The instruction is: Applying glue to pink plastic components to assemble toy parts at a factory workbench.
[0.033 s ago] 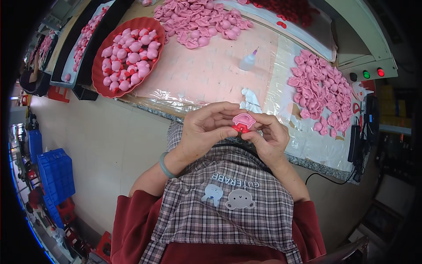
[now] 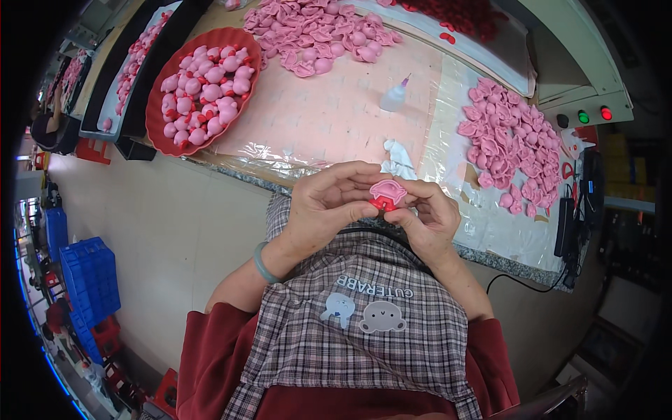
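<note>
- Left hand [image 2: 316, 210] and right hand [image 2: 430, 220]: both pinching a toy [image 2: 386, 190], its sides partly hidden.
- Red heap [image 2: 458, 15]: indistinct, cut off above.
- Bowl [image 2: 155, 127]: pink-and-red figures [image 2: 212, 92].
- Tray [image 2: 100, 132]: pink pieces [image 2: 133, 73].

You wear maroon sleeves [image 2: 213, 350], a checked apron [image 2: 357, 360] with cartoon animal motifs [image 2: 382, 319], and a grey-green left-wrist bangle [image 2: 260, 263].

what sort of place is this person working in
Probably a small-goods factory or workshop: heaps of pink pieces lie on the workbench, a red bowl holds many pink-and-red figures, and a machine-like housing carries green and red lights.
</note>
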Demonstrator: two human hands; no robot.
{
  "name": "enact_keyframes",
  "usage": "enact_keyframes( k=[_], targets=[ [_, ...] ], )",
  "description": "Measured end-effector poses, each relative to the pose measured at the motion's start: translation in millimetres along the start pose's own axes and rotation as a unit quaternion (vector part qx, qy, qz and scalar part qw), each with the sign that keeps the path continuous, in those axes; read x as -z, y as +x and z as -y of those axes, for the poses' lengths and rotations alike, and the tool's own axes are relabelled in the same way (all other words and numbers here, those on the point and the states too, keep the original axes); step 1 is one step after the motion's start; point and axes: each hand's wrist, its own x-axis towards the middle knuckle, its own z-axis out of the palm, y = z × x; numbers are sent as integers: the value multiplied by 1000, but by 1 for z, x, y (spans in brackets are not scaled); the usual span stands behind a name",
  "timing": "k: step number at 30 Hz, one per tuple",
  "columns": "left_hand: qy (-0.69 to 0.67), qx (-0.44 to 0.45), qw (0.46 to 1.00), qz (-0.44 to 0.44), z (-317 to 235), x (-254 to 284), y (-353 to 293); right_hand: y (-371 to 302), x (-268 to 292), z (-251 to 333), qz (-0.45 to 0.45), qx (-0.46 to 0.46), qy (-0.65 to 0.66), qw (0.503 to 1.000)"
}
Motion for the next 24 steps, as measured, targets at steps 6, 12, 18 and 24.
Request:
enact_keyframes(
  k=[6, 12, 18, 24],
  targets=[
    [-1, 9, 1000, -10, 4, 0, 1, -2, -3, 2, 11, -48, 67, 997],
    [7, 31, 999, -22, 6, 0, 5, -2, -4, -5, 3, -62, 104, 993],
    [-21, 32, 999, -32, 16, 6, 7, 2, -3, -10, 14, -78, 105, 991],
    [-41, 26, 997, -55, 12, 14, 10, 33, 13, -1, 107, -93, 20, 990]
  ],
)
